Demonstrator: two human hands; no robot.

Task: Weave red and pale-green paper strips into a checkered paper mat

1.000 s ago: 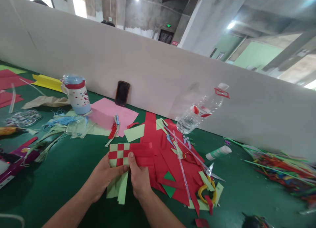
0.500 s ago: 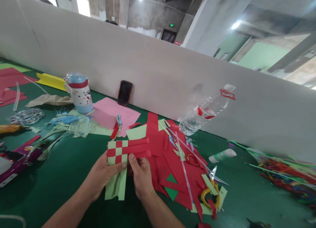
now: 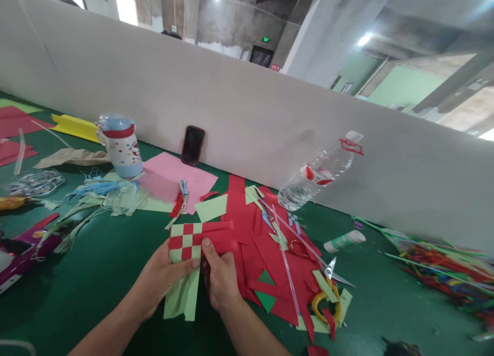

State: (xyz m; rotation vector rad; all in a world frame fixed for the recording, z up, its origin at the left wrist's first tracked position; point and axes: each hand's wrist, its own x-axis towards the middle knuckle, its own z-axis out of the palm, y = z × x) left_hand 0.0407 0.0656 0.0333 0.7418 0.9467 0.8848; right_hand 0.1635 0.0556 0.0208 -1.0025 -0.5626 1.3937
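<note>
A woven checker mat of red and light green paper strips is held just above the green table. My left hand pinches its lower left edge, thumb lying over the green strips that hang down. Beside it, my right hand grips the mat's lower right, thumb pressed on the loose red strips that stick out to the right. Both hands are closed on the paper.
A heap of red and green paper scraps lies right of the hands, with yellow-handled scissors and a glue stick. A plastic bottle, a phone, pink paper and a lidded cup stand near the white partition.
The hands and the woven mat have stayed almost in place. The right thumb has shifted slightly along the red strips; the view has wobbled a little.
</note>
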